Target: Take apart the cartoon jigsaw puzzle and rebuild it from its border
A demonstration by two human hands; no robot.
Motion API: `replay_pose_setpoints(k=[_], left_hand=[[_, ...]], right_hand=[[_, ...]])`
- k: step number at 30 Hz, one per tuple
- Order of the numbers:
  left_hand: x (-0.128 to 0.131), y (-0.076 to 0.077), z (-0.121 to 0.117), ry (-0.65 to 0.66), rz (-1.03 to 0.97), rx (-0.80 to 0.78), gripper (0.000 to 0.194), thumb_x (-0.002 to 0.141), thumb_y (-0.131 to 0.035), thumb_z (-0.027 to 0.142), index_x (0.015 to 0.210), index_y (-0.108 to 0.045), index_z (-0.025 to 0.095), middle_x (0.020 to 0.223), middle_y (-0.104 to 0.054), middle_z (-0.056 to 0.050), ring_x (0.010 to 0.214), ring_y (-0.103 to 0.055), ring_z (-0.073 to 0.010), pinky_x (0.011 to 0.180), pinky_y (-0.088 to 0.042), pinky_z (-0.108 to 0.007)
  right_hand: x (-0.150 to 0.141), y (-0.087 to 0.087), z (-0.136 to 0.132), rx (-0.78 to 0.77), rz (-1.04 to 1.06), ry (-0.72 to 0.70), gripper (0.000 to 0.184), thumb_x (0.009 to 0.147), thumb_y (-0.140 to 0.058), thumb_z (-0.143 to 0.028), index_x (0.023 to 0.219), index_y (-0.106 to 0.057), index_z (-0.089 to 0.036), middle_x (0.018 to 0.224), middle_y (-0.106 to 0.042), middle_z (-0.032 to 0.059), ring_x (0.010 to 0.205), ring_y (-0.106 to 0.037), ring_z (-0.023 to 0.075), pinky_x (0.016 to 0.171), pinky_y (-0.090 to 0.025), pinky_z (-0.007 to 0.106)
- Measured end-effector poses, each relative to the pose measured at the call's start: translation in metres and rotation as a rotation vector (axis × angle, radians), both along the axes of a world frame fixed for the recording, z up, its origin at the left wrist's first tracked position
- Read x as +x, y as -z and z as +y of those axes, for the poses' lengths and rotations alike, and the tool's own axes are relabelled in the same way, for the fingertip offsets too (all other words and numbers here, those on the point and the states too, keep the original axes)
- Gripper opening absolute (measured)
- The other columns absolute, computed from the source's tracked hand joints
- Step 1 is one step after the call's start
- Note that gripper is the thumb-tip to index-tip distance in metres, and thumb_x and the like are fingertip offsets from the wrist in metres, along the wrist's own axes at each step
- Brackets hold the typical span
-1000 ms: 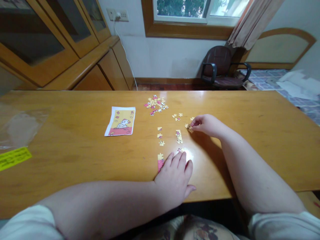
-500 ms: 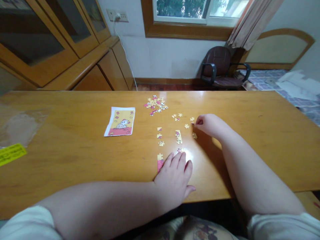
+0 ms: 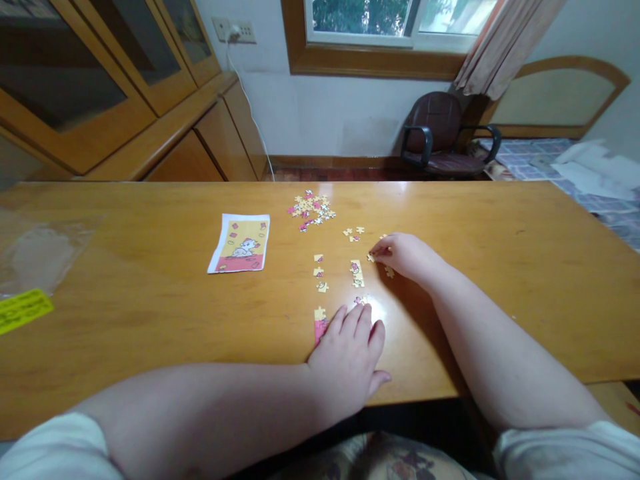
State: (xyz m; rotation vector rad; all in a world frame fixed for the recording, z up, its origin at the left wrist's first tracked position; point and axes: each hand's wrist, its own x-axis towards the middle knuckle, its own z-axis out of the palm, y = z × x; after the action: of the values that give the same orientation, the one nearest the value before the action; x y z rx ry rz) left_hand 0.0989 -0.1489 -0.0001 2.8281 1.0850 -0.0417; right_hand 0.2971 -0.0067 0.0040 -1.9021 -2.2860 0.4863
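My left hand (image 3: 347,360) lies flat near the table's front edge, fingers spread, partly covering a joined pink-and-yellow puzzle section (image 3: 320,323). Just past its fingertips, another small piece (image 3: 360,301) shows. The fingers of my right hand (image 3: 400,255) are pinched at a yellow puzzle piece (image 3: 371,257) on the table. Beneath that hand, a loose piece (image 3: 389,271) is partly in shadow. Between the hands stands a joined yellow strip (image 3: 357,273). To its left, several single pieces form a column, with one yellow piece (image 3: 319,273) in the middle.
A heap of puzzle pieces (image 3: 313,208) lies at the table's far side. Left of it is a printed picture card (image 3: 241,244) with a white bird. A clear plastic bag (image 3: 45,250) with a yellow label sits at the far left. An armchair (image 3: 443,137) stands beyond the table.
My right hand has shifted left, from the pieces at the right to the yellow piece its fingers now touch. My left hand has stayed in place.
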Motion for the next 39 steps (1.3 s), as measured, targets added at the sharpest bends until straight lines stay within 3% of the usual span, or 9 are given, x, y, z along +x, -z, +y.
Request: replay_pose_setpoints(k=[3,7,12,15,24,31,39], left_hand=[[0.000,0.000,0.000,0.001,0.002,0.000,0.071,0.087,-0.050,0.062,0.137,-0.046,0.012,0.146,-0.043,-0.022,0.135,-0.039,-0.0350,0.109,-0.031,-0.050],[0.000,0.001,0.000,0.004,-0.008,0.009,0.071,0.087,-0.049,0.062,0.137,-0.046,0.012,0.146,-0.042,-0.022,0.135,-0.038,-0.0353,0.110,-0.031,-0.050],[0.000,0.001,0.001,0.012,0.004,-0.017,0.070,0.088,-0.048,0.061,0.138,-0.045,0.012,0.147,-0.041,-0.023,0.136,-0.037,-0.0363,0.109,-0.031,-0.052],[0.000,0.001,0.001,0.007,0.000,-0.018,0.071,0.088,-0.049,0.061,0.138,-0.046,0.012,0.147,-0.040,-0.023,0.136,-0.037,-0.0366,0.109,-0.032,-0.052],[-0.001,0.002,0.000,0.012,-0.014,-0.001,0.070,0.087,-0.050,0.062,0.136,-0.047,0.012,0.146,-0.042,-0.023,0.136,-0.039,-0.0365,0.109,-0.034,-0.052],[-0.002,0.002,0.001,0.011,-0.016,0.007,0.071,0.086,-0.050,0.063,0.135,-0.048,0.012,0.146,-0.043,-0.023,0.135,-0.039,-0.0363,0.109,-0.034,-0.051],[-0.001,0.006,-0.001,-0.007,-0.049,0.010,0.071,0.085,-0.051,0.063,0.134,-0.048,0.012,0.146,-0.042,-0.023,0.135,-0.039,-0.0359,0.109,-0.034,-0.051]], right_hand=[[0.005,-0.003,0.000,0.028,-0.001,-0.006,0.030,0.080,-0.057,-0.013,0.098,-0.077,-0.028,0.095,-0.073,0.0033,0.083,-0.066,0.0190,0.072,-0.046,0.026],[0.010,-0.011,0.000,0.094,-0.113,0.068,0.027,0.083,-0.054,-0.017,0.097,-0.077,-0.022,0.103,-0.073,0.0084,0.089,-0.066,0.0224,0.076,-0.045,0.029],[-0.002,-0.022,-0.009,-0.046,-0.247,0.088,0.020,0.080,-0.060,-0.034,0.082,-0.076,-0.022,0.080,-0.073,0.0083,0.075,-0.065,0.0228,0.063,-0.043,0.029],[-0.005,-0.025,-0.011,-0.073,-0.265,0.099,0.020,0.077,-0.063,-0.039,0.079,-0.075,-0.023,0.077,-0.072,0.0075,0.073,-0.065,0.0227,0.060,-0.042,0.029],[0.038,-0.017,0.008,0.012,-0.347,0.317,0.025,0.078,-0.059,-0.023,0.096,-0.076,-0.027,0.097,-0.074,0.0080,0.085,-0.067,0.0251,0.066,-0.044,0.031],[0.032,-0.013,0.008,0.029,-0.304,0.238,0.024,0.081,-0.057,-0.023,0.095,-0.077,-0.026,0.094,-0.075,0.0086,0.082,-0.067,0.0244,0.067,-0.045,0.031],[0.028,-0.007,0.010,0.094,-0.204,0.048,0.024,0.083,-0.054,-0.021,0.094,-0.075,-0.024,0.099,-0.074,0.0066,0.088,-0.066,0.0225,0.073,-0.045,0.029]])
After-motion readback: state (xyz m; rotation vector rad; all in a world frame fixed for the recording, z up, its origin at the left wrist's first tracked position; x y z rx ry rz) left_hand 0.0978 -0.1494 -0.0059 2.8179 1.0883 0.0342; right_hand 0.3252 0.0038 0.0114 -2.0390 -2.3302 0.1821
